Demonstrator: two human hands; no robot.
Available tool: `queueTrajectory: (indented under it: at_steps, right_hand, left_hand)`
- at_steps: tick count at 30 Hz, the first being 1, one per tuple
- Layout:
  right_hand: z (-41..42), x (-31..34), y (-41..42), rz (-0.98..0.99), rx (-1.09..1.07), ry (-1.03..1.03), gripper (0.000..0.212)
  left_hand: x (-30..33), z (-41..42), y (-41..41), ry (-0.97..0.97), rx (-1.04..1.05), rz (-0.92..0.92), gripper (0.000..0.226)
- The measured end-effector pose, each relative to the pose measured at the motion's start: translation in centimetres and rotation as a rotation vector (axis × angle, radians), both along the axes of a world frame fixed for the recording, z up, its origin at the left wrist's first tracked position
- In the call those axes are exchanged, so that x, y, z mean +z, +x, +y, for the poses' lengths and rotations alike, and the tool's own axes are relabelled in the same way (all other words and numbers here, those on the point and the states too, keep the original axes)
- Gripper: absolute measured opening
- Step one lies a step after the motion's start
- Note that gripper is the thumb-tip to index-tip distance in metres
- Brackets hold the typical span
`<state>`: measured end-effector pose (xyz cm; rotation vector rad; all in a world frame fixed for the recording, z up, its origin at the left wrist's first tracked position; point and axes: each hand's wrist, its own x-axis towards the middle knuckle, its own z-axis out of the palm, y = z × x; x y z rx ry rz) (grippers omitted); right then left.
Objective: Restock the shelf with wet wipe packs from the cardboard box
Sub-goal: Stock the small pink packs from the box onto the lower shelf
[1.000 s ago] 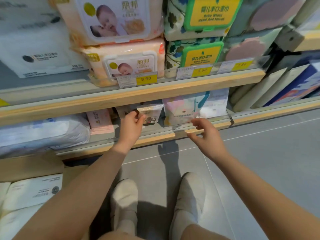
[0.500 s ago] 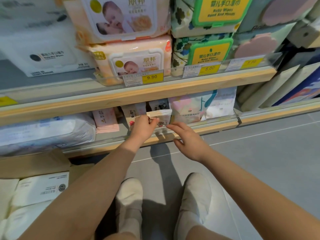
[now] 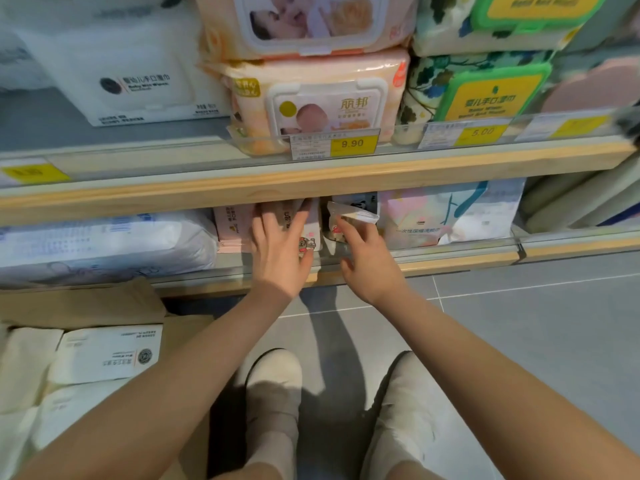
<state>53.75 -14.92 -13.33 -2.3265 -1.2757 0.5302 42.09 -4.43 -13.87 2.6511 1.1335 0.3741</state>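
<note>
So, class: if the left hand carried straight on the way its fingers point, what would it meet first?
The left hand already lies with fingers straight on the small pink wipe packs on the lower shelf. It would push them deeper; what stands behind is hidden.

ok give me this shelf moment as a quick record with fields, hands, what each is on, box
left hand: fingers spread flat, pressing the small pink packs upright on the lower shelf
right hand: pinching a small wipe pack beside them
lower shelf right: large pastel pack
upper shelf: stacked baby wipe packs, price tag 9.90
cardboard box: on the floor at left, white packs inside
</note>
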Motion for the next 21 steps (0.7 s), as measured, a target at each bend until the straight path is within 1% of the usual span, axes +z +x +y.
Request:
queueTrajectory:
  at_steps: [1, 3, 5, 7, 10, 14, 16, 18, 21]
  right_hand:
    - [-0.1, 0.1, 0.0, 0.023, -0.008, 0.017, 0.067]
    - [-0.7, 0.3, 0.0, 0.051, -0.016, 0.043, 0.063]
    - [-1.7, 0.5, 0.2, 0.054, -0.028, 0.062, 0.062]
    - [-2.8, 0.8, 0.6, 0.036, -0.047, 0.069, 0.062]
    - [-4.2, 1.1, 1.3, 0.024, -0.024, 0.061, 0.063]
    - [-4.6, 1.1, 1.7, 0.033, -0.027, 0.029, 0.063]
    - [-4.4, 0.9, 1.6, 0.044, -0.029, 0.032, 0.064]
    - [-4.2, 0.6, 1.5, 0.049, -0.029, 0.029, 0.064]
    - [-4.1, 0.2, 1.5, 0.061, -0.033, 0.011, 0.064]
  left_hand:
    - [-0.2, -0.3, 0.1, 0.041, -0.048, 0.015, 0.063]
    - [-0.5, -0.8, 0.4, 0.156, -0.207, 0.019, 0.068]
    - [-0.4, -1.0, 1.2, 0.241, -0.378, -0.003, 0.062]
    - [-0.2, -0.8, 2.3, 0.265, -0.488, 0.046, 0.054]
    - [-0.2, -0.6, 3.0, 0.267, -0.495, 0.126, 0.052]
    - [-0.4, 0.0, 2.5, 0.269, -0.411, 0.114, 0.056]
    - [-0.4, 0.1, 2.7, 0.261, -0.446, 0.117, 0.060]
    - [-0.4, 0.0, 3.4, 0.205, -0.495, 0.145, 0.062]
    - [-0.2, 0.0, 4.4, 0.084, -0.508, 0.180, 0.060]
